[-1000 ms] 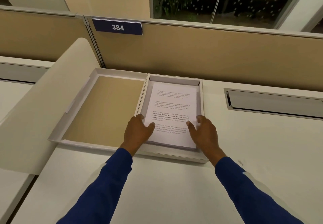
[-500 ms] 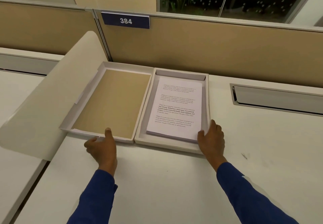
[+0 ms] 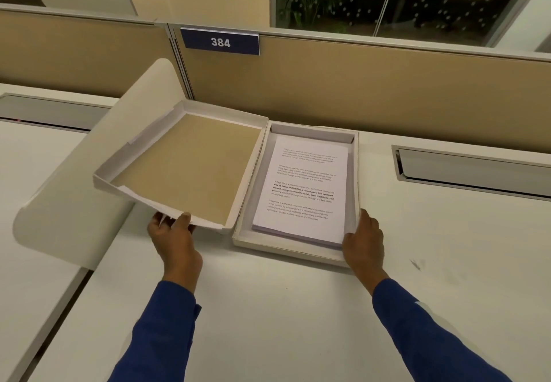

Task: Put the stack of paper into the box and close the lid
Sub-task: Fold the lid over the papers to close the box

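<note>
A shallow white box (image 3: 286,247) lies on the desk with the stack of printed paper (image 3: 304,190) inside it. Its lid (image 3: 190,167), white with a brown inner face, is joined along the box's left wall and lies open to the left. My left hand (image 3: 174,238) grips the lid's near edge, thumb on top, and that left side is raised off the desk. My right hand (image 3: 362,241) rests on the box's near right corner, fingers against the right wall.
A tan partition (image 3: 357,89) with a blue "384" plate (image 3: 220,42) stands right behind the box. A curved white divider panel (image 3: 77,190) rises at the lid's left. A recessed cable slot (image 3: 474,170) sits in the white desk (image 3: 283,307) at right.
My left hand left the paper, went to the lid's near edge, took hold and lifted its left side. My right hand moved to the box's near right corner.
</note>
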`<action>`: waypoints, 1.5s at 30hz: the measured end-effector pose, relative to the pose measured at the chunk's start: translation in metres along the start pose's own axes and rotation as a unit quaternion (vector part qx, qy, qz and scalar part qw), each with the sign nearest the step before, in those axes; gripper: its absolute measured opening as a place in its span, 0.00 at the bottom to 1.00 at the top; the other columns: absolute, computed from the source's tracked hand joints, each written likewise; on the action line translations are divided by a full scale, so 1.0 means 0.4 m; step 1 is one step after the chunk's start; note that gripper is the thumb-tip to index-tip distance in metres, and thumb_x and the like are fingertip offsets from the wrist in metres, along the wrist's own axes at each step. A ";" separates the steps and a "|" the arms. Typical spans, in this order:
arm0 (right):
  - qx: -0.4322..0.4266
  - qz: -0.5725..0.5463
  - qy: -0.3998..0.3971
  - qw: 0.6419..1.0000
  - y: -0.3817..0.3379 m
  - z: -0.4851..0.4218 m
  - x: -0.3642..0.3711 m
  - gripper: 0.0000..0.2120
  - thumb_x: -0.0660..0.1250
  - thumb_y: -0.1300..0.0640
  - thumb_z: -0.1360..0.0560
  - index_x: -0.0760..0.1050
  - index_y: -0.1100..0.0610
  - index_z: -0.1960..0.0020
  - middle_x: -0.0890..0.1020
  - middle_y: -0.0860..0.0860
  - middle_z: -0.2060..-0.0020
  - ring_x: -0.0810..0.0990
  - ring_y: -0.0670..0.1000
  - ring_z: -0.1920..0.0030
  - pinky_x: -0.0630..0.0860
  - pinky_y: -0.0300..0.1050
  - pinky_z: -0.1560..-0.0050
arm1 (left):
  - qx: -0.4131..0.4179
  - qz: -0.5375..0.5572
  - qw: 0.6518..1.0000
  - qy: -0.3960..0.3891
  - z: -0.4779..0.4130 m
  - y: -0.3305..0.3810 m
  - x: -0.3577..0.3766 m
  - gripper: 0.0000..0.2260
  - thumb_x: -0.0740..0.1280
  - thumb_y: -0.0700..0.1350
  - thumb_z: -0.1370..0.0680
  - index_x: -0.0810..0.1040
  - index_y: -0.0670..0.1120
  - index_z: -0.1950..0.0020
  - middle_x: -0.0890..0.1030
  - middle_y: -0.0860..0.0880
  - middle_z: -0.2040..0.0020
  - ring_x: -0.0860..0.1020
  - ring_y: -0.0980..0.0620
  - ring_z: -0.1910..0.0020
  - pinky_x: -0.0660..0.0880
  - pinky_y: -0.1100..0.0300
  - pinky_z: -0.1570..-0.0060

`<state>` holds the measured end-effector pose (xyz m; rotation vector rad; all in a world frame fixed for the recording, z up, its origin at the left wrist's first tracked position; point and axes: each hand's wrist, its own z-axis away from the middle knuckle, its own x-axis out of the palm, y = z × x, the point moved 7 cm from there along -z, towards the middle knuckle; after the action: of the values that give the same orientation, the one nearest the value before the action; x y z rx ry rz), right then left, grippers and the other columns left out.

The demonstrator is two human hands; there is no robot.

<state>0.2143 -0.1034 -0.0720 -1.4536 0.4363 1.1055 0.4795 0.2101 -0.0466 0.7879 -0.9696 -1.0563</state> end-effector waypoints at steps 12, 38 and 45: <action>0.023 -0.079 -0.050 0.995 0.028 0.018 -0.025 0.30 0.68 0.59 0.20 0.62 0.58 0.22 0.73 0.60 0.30 0.75 0.61 0.32 0.74 0.56 0.34 | 0.434 -0.311 0.819 -0.212 0.222 0.116 0.156 0.29 0.73 0.37 0.23 0.68 0.50 0.24 0.76 0.52 0.31 0.76 0.57 0.36 0.77 0.68 0.38; 0.052 -0.173 -0.054 0.982 0.059 0.059 -0.100 0.23 0.62 0.44 0.18 0.71 0.53 0.27 0.79 0.48 0.43 0.77 0.50 0.46 0.72 0.44 0.47 | 0.110 -0.454 0.869 -0.162 0.182 -0.115 0.163 0.13 0.64 0.53 0.18 0.77 0.45 0.39 0.80 0.44 0.46 0.80 0.40 0.44 0.76 0.52 0.50; 0.016 -0.143 -0.047 0.988 0.056 0.095 -0.087 0.22 0.58 0.47 0.15 0.67 0.54 0.24 0.77 0.54 0.35 0.77 0.53 0.39 0.73 0.44 0.44 | 0.106 -0.436 0.881 -0.150 0.162 -0.116 0.123 0.07 0.58 0.45 0.17 0.76 0.49 0.48 0.79 0.52 0.56 0.77 0.49 0.56 0.70 0.57 0.63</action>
<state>0.1660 -0.0851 -0.0505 -1.3795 0.1710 0.9274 0.4128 0.1443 -0.0506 1.3298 -1.0129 -1.9159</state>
